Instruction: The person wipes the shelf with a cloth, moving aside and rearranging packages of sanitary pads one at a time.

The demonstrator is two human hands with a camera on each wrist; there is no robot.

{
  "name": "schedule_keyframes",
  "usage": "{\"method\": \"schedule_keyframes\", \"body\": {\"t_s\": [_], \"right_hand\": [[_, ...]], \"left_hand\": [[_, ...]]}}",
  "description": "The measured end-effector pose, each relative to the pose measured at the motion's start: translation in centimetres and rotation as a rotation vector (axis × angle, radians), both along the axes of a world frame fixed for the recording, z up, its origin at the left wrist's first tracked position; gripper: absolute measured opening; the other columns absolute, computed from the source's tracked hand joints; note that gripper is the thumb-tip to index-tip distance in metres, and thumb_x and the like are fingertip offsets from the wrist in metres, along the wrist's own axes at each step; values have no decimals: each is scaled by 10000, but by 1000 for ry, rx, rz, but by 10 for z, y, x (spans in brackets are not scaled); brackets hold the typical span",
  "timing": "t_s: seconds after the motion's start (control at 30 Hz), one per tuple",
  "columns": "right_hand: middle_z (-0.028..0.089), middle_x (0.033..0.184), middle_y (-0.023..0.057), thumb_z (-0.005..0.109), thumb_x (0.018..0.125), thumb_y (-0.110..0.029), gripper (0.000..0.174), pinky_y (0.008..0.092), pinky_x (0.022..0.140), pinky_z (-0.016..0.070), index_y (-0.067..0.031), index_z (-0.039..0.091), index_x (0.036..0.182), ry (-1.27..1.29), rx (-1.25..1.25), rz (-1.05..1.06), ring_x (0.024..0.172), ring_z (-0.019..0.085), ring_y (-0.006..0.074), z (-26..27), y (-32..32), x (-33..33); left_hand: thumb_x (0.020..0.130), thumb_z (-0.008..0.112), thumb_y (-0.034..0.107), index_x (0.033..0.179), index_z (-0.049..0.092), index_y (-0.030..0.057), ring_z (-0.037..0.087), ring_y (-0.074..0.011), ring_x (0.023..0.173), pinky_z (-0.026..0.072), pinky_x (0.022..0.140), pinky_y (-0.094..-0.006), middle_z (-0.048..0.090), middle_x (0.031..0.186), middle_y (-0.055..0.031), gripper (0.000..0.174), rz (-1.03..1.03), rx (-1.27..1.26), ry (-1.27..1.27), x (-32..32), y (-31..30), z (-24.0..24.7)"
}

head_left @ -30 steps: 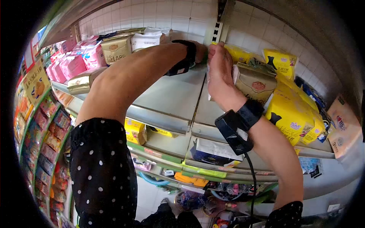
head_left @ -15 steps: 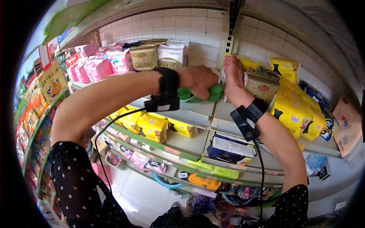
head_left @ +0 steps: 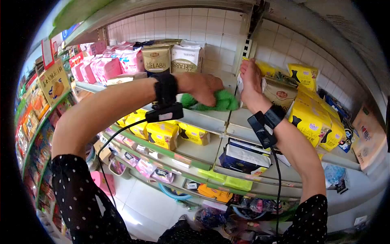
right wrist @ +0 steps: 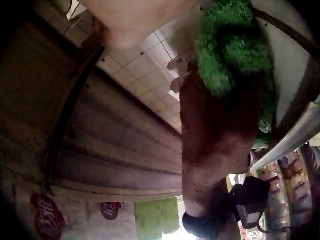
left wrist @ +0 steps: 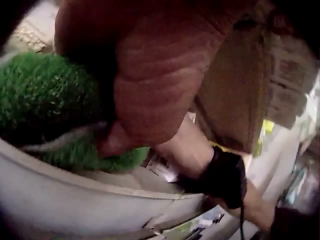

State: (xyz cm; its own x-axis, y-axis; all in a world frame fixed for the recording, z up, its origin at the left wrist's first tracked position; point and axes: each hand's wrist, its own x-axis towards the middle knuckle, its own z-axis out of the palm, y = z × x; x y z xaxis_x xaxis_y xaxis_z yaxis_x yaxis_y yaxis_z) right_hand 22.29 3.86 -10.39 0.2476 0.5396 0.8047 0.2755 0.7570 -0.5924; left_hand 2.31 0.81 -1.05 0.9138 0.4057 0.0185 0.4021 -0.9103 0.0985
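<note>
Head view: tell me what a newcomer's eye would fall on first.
Probably the bright green cloth in the left hand, near the front edge of the shelf at mid-picture. Next, the large yellow packs at the right end of that shelf, beyond the gold pack beside the right hand. Then the pink packs clustered at its left end.

one green cloth, two wrist straps, two dotted sleeves, two cables
</note>
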Motion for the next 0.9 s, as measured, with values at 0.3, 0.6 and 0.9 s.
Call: {"method": "schedule_keyframes", "body": {"t_s": [0.3, 0.6, 0.9], "right_hand": [[555, 1099, 141, 392, 971, -357, 459, 334, 929, 393, 41, 535, 1150, 128, -236, -74, 1018, 514, 231, 24, -2, -4], [556, 1178, 126, 407, 979, -423, 515, 320, 964, 390, 26, 535, 1196, 313, -429, -21, 1085, 514, 223, 37, -13, -12], [543, 1238, 133, 399, 977, -432, 523, 334, 1003, 366, 7, 523, 1233, 264, -370, -32, 1131, 503, 219, 29, 0, 1]], "left_hand": [[707, 548, 158, 941, 637, -25, 611, -274, 759, 489, 690, -429, 649, 840, -168, 310, -51, 108, 371, 98, 112, -13], [620, 604, 107, 1023, 666, 44, 654, -303, 890, 499, 713, -474, 683, 937, -162, 412, 170, 449, 461, 132, 166, -36], [726, 530, 138, 1071, 635, 22, 627, -330, 942, 501, 801, -438, 663, 998, -201, 379, 33, 176, 258, 56, 46, 0]]}}
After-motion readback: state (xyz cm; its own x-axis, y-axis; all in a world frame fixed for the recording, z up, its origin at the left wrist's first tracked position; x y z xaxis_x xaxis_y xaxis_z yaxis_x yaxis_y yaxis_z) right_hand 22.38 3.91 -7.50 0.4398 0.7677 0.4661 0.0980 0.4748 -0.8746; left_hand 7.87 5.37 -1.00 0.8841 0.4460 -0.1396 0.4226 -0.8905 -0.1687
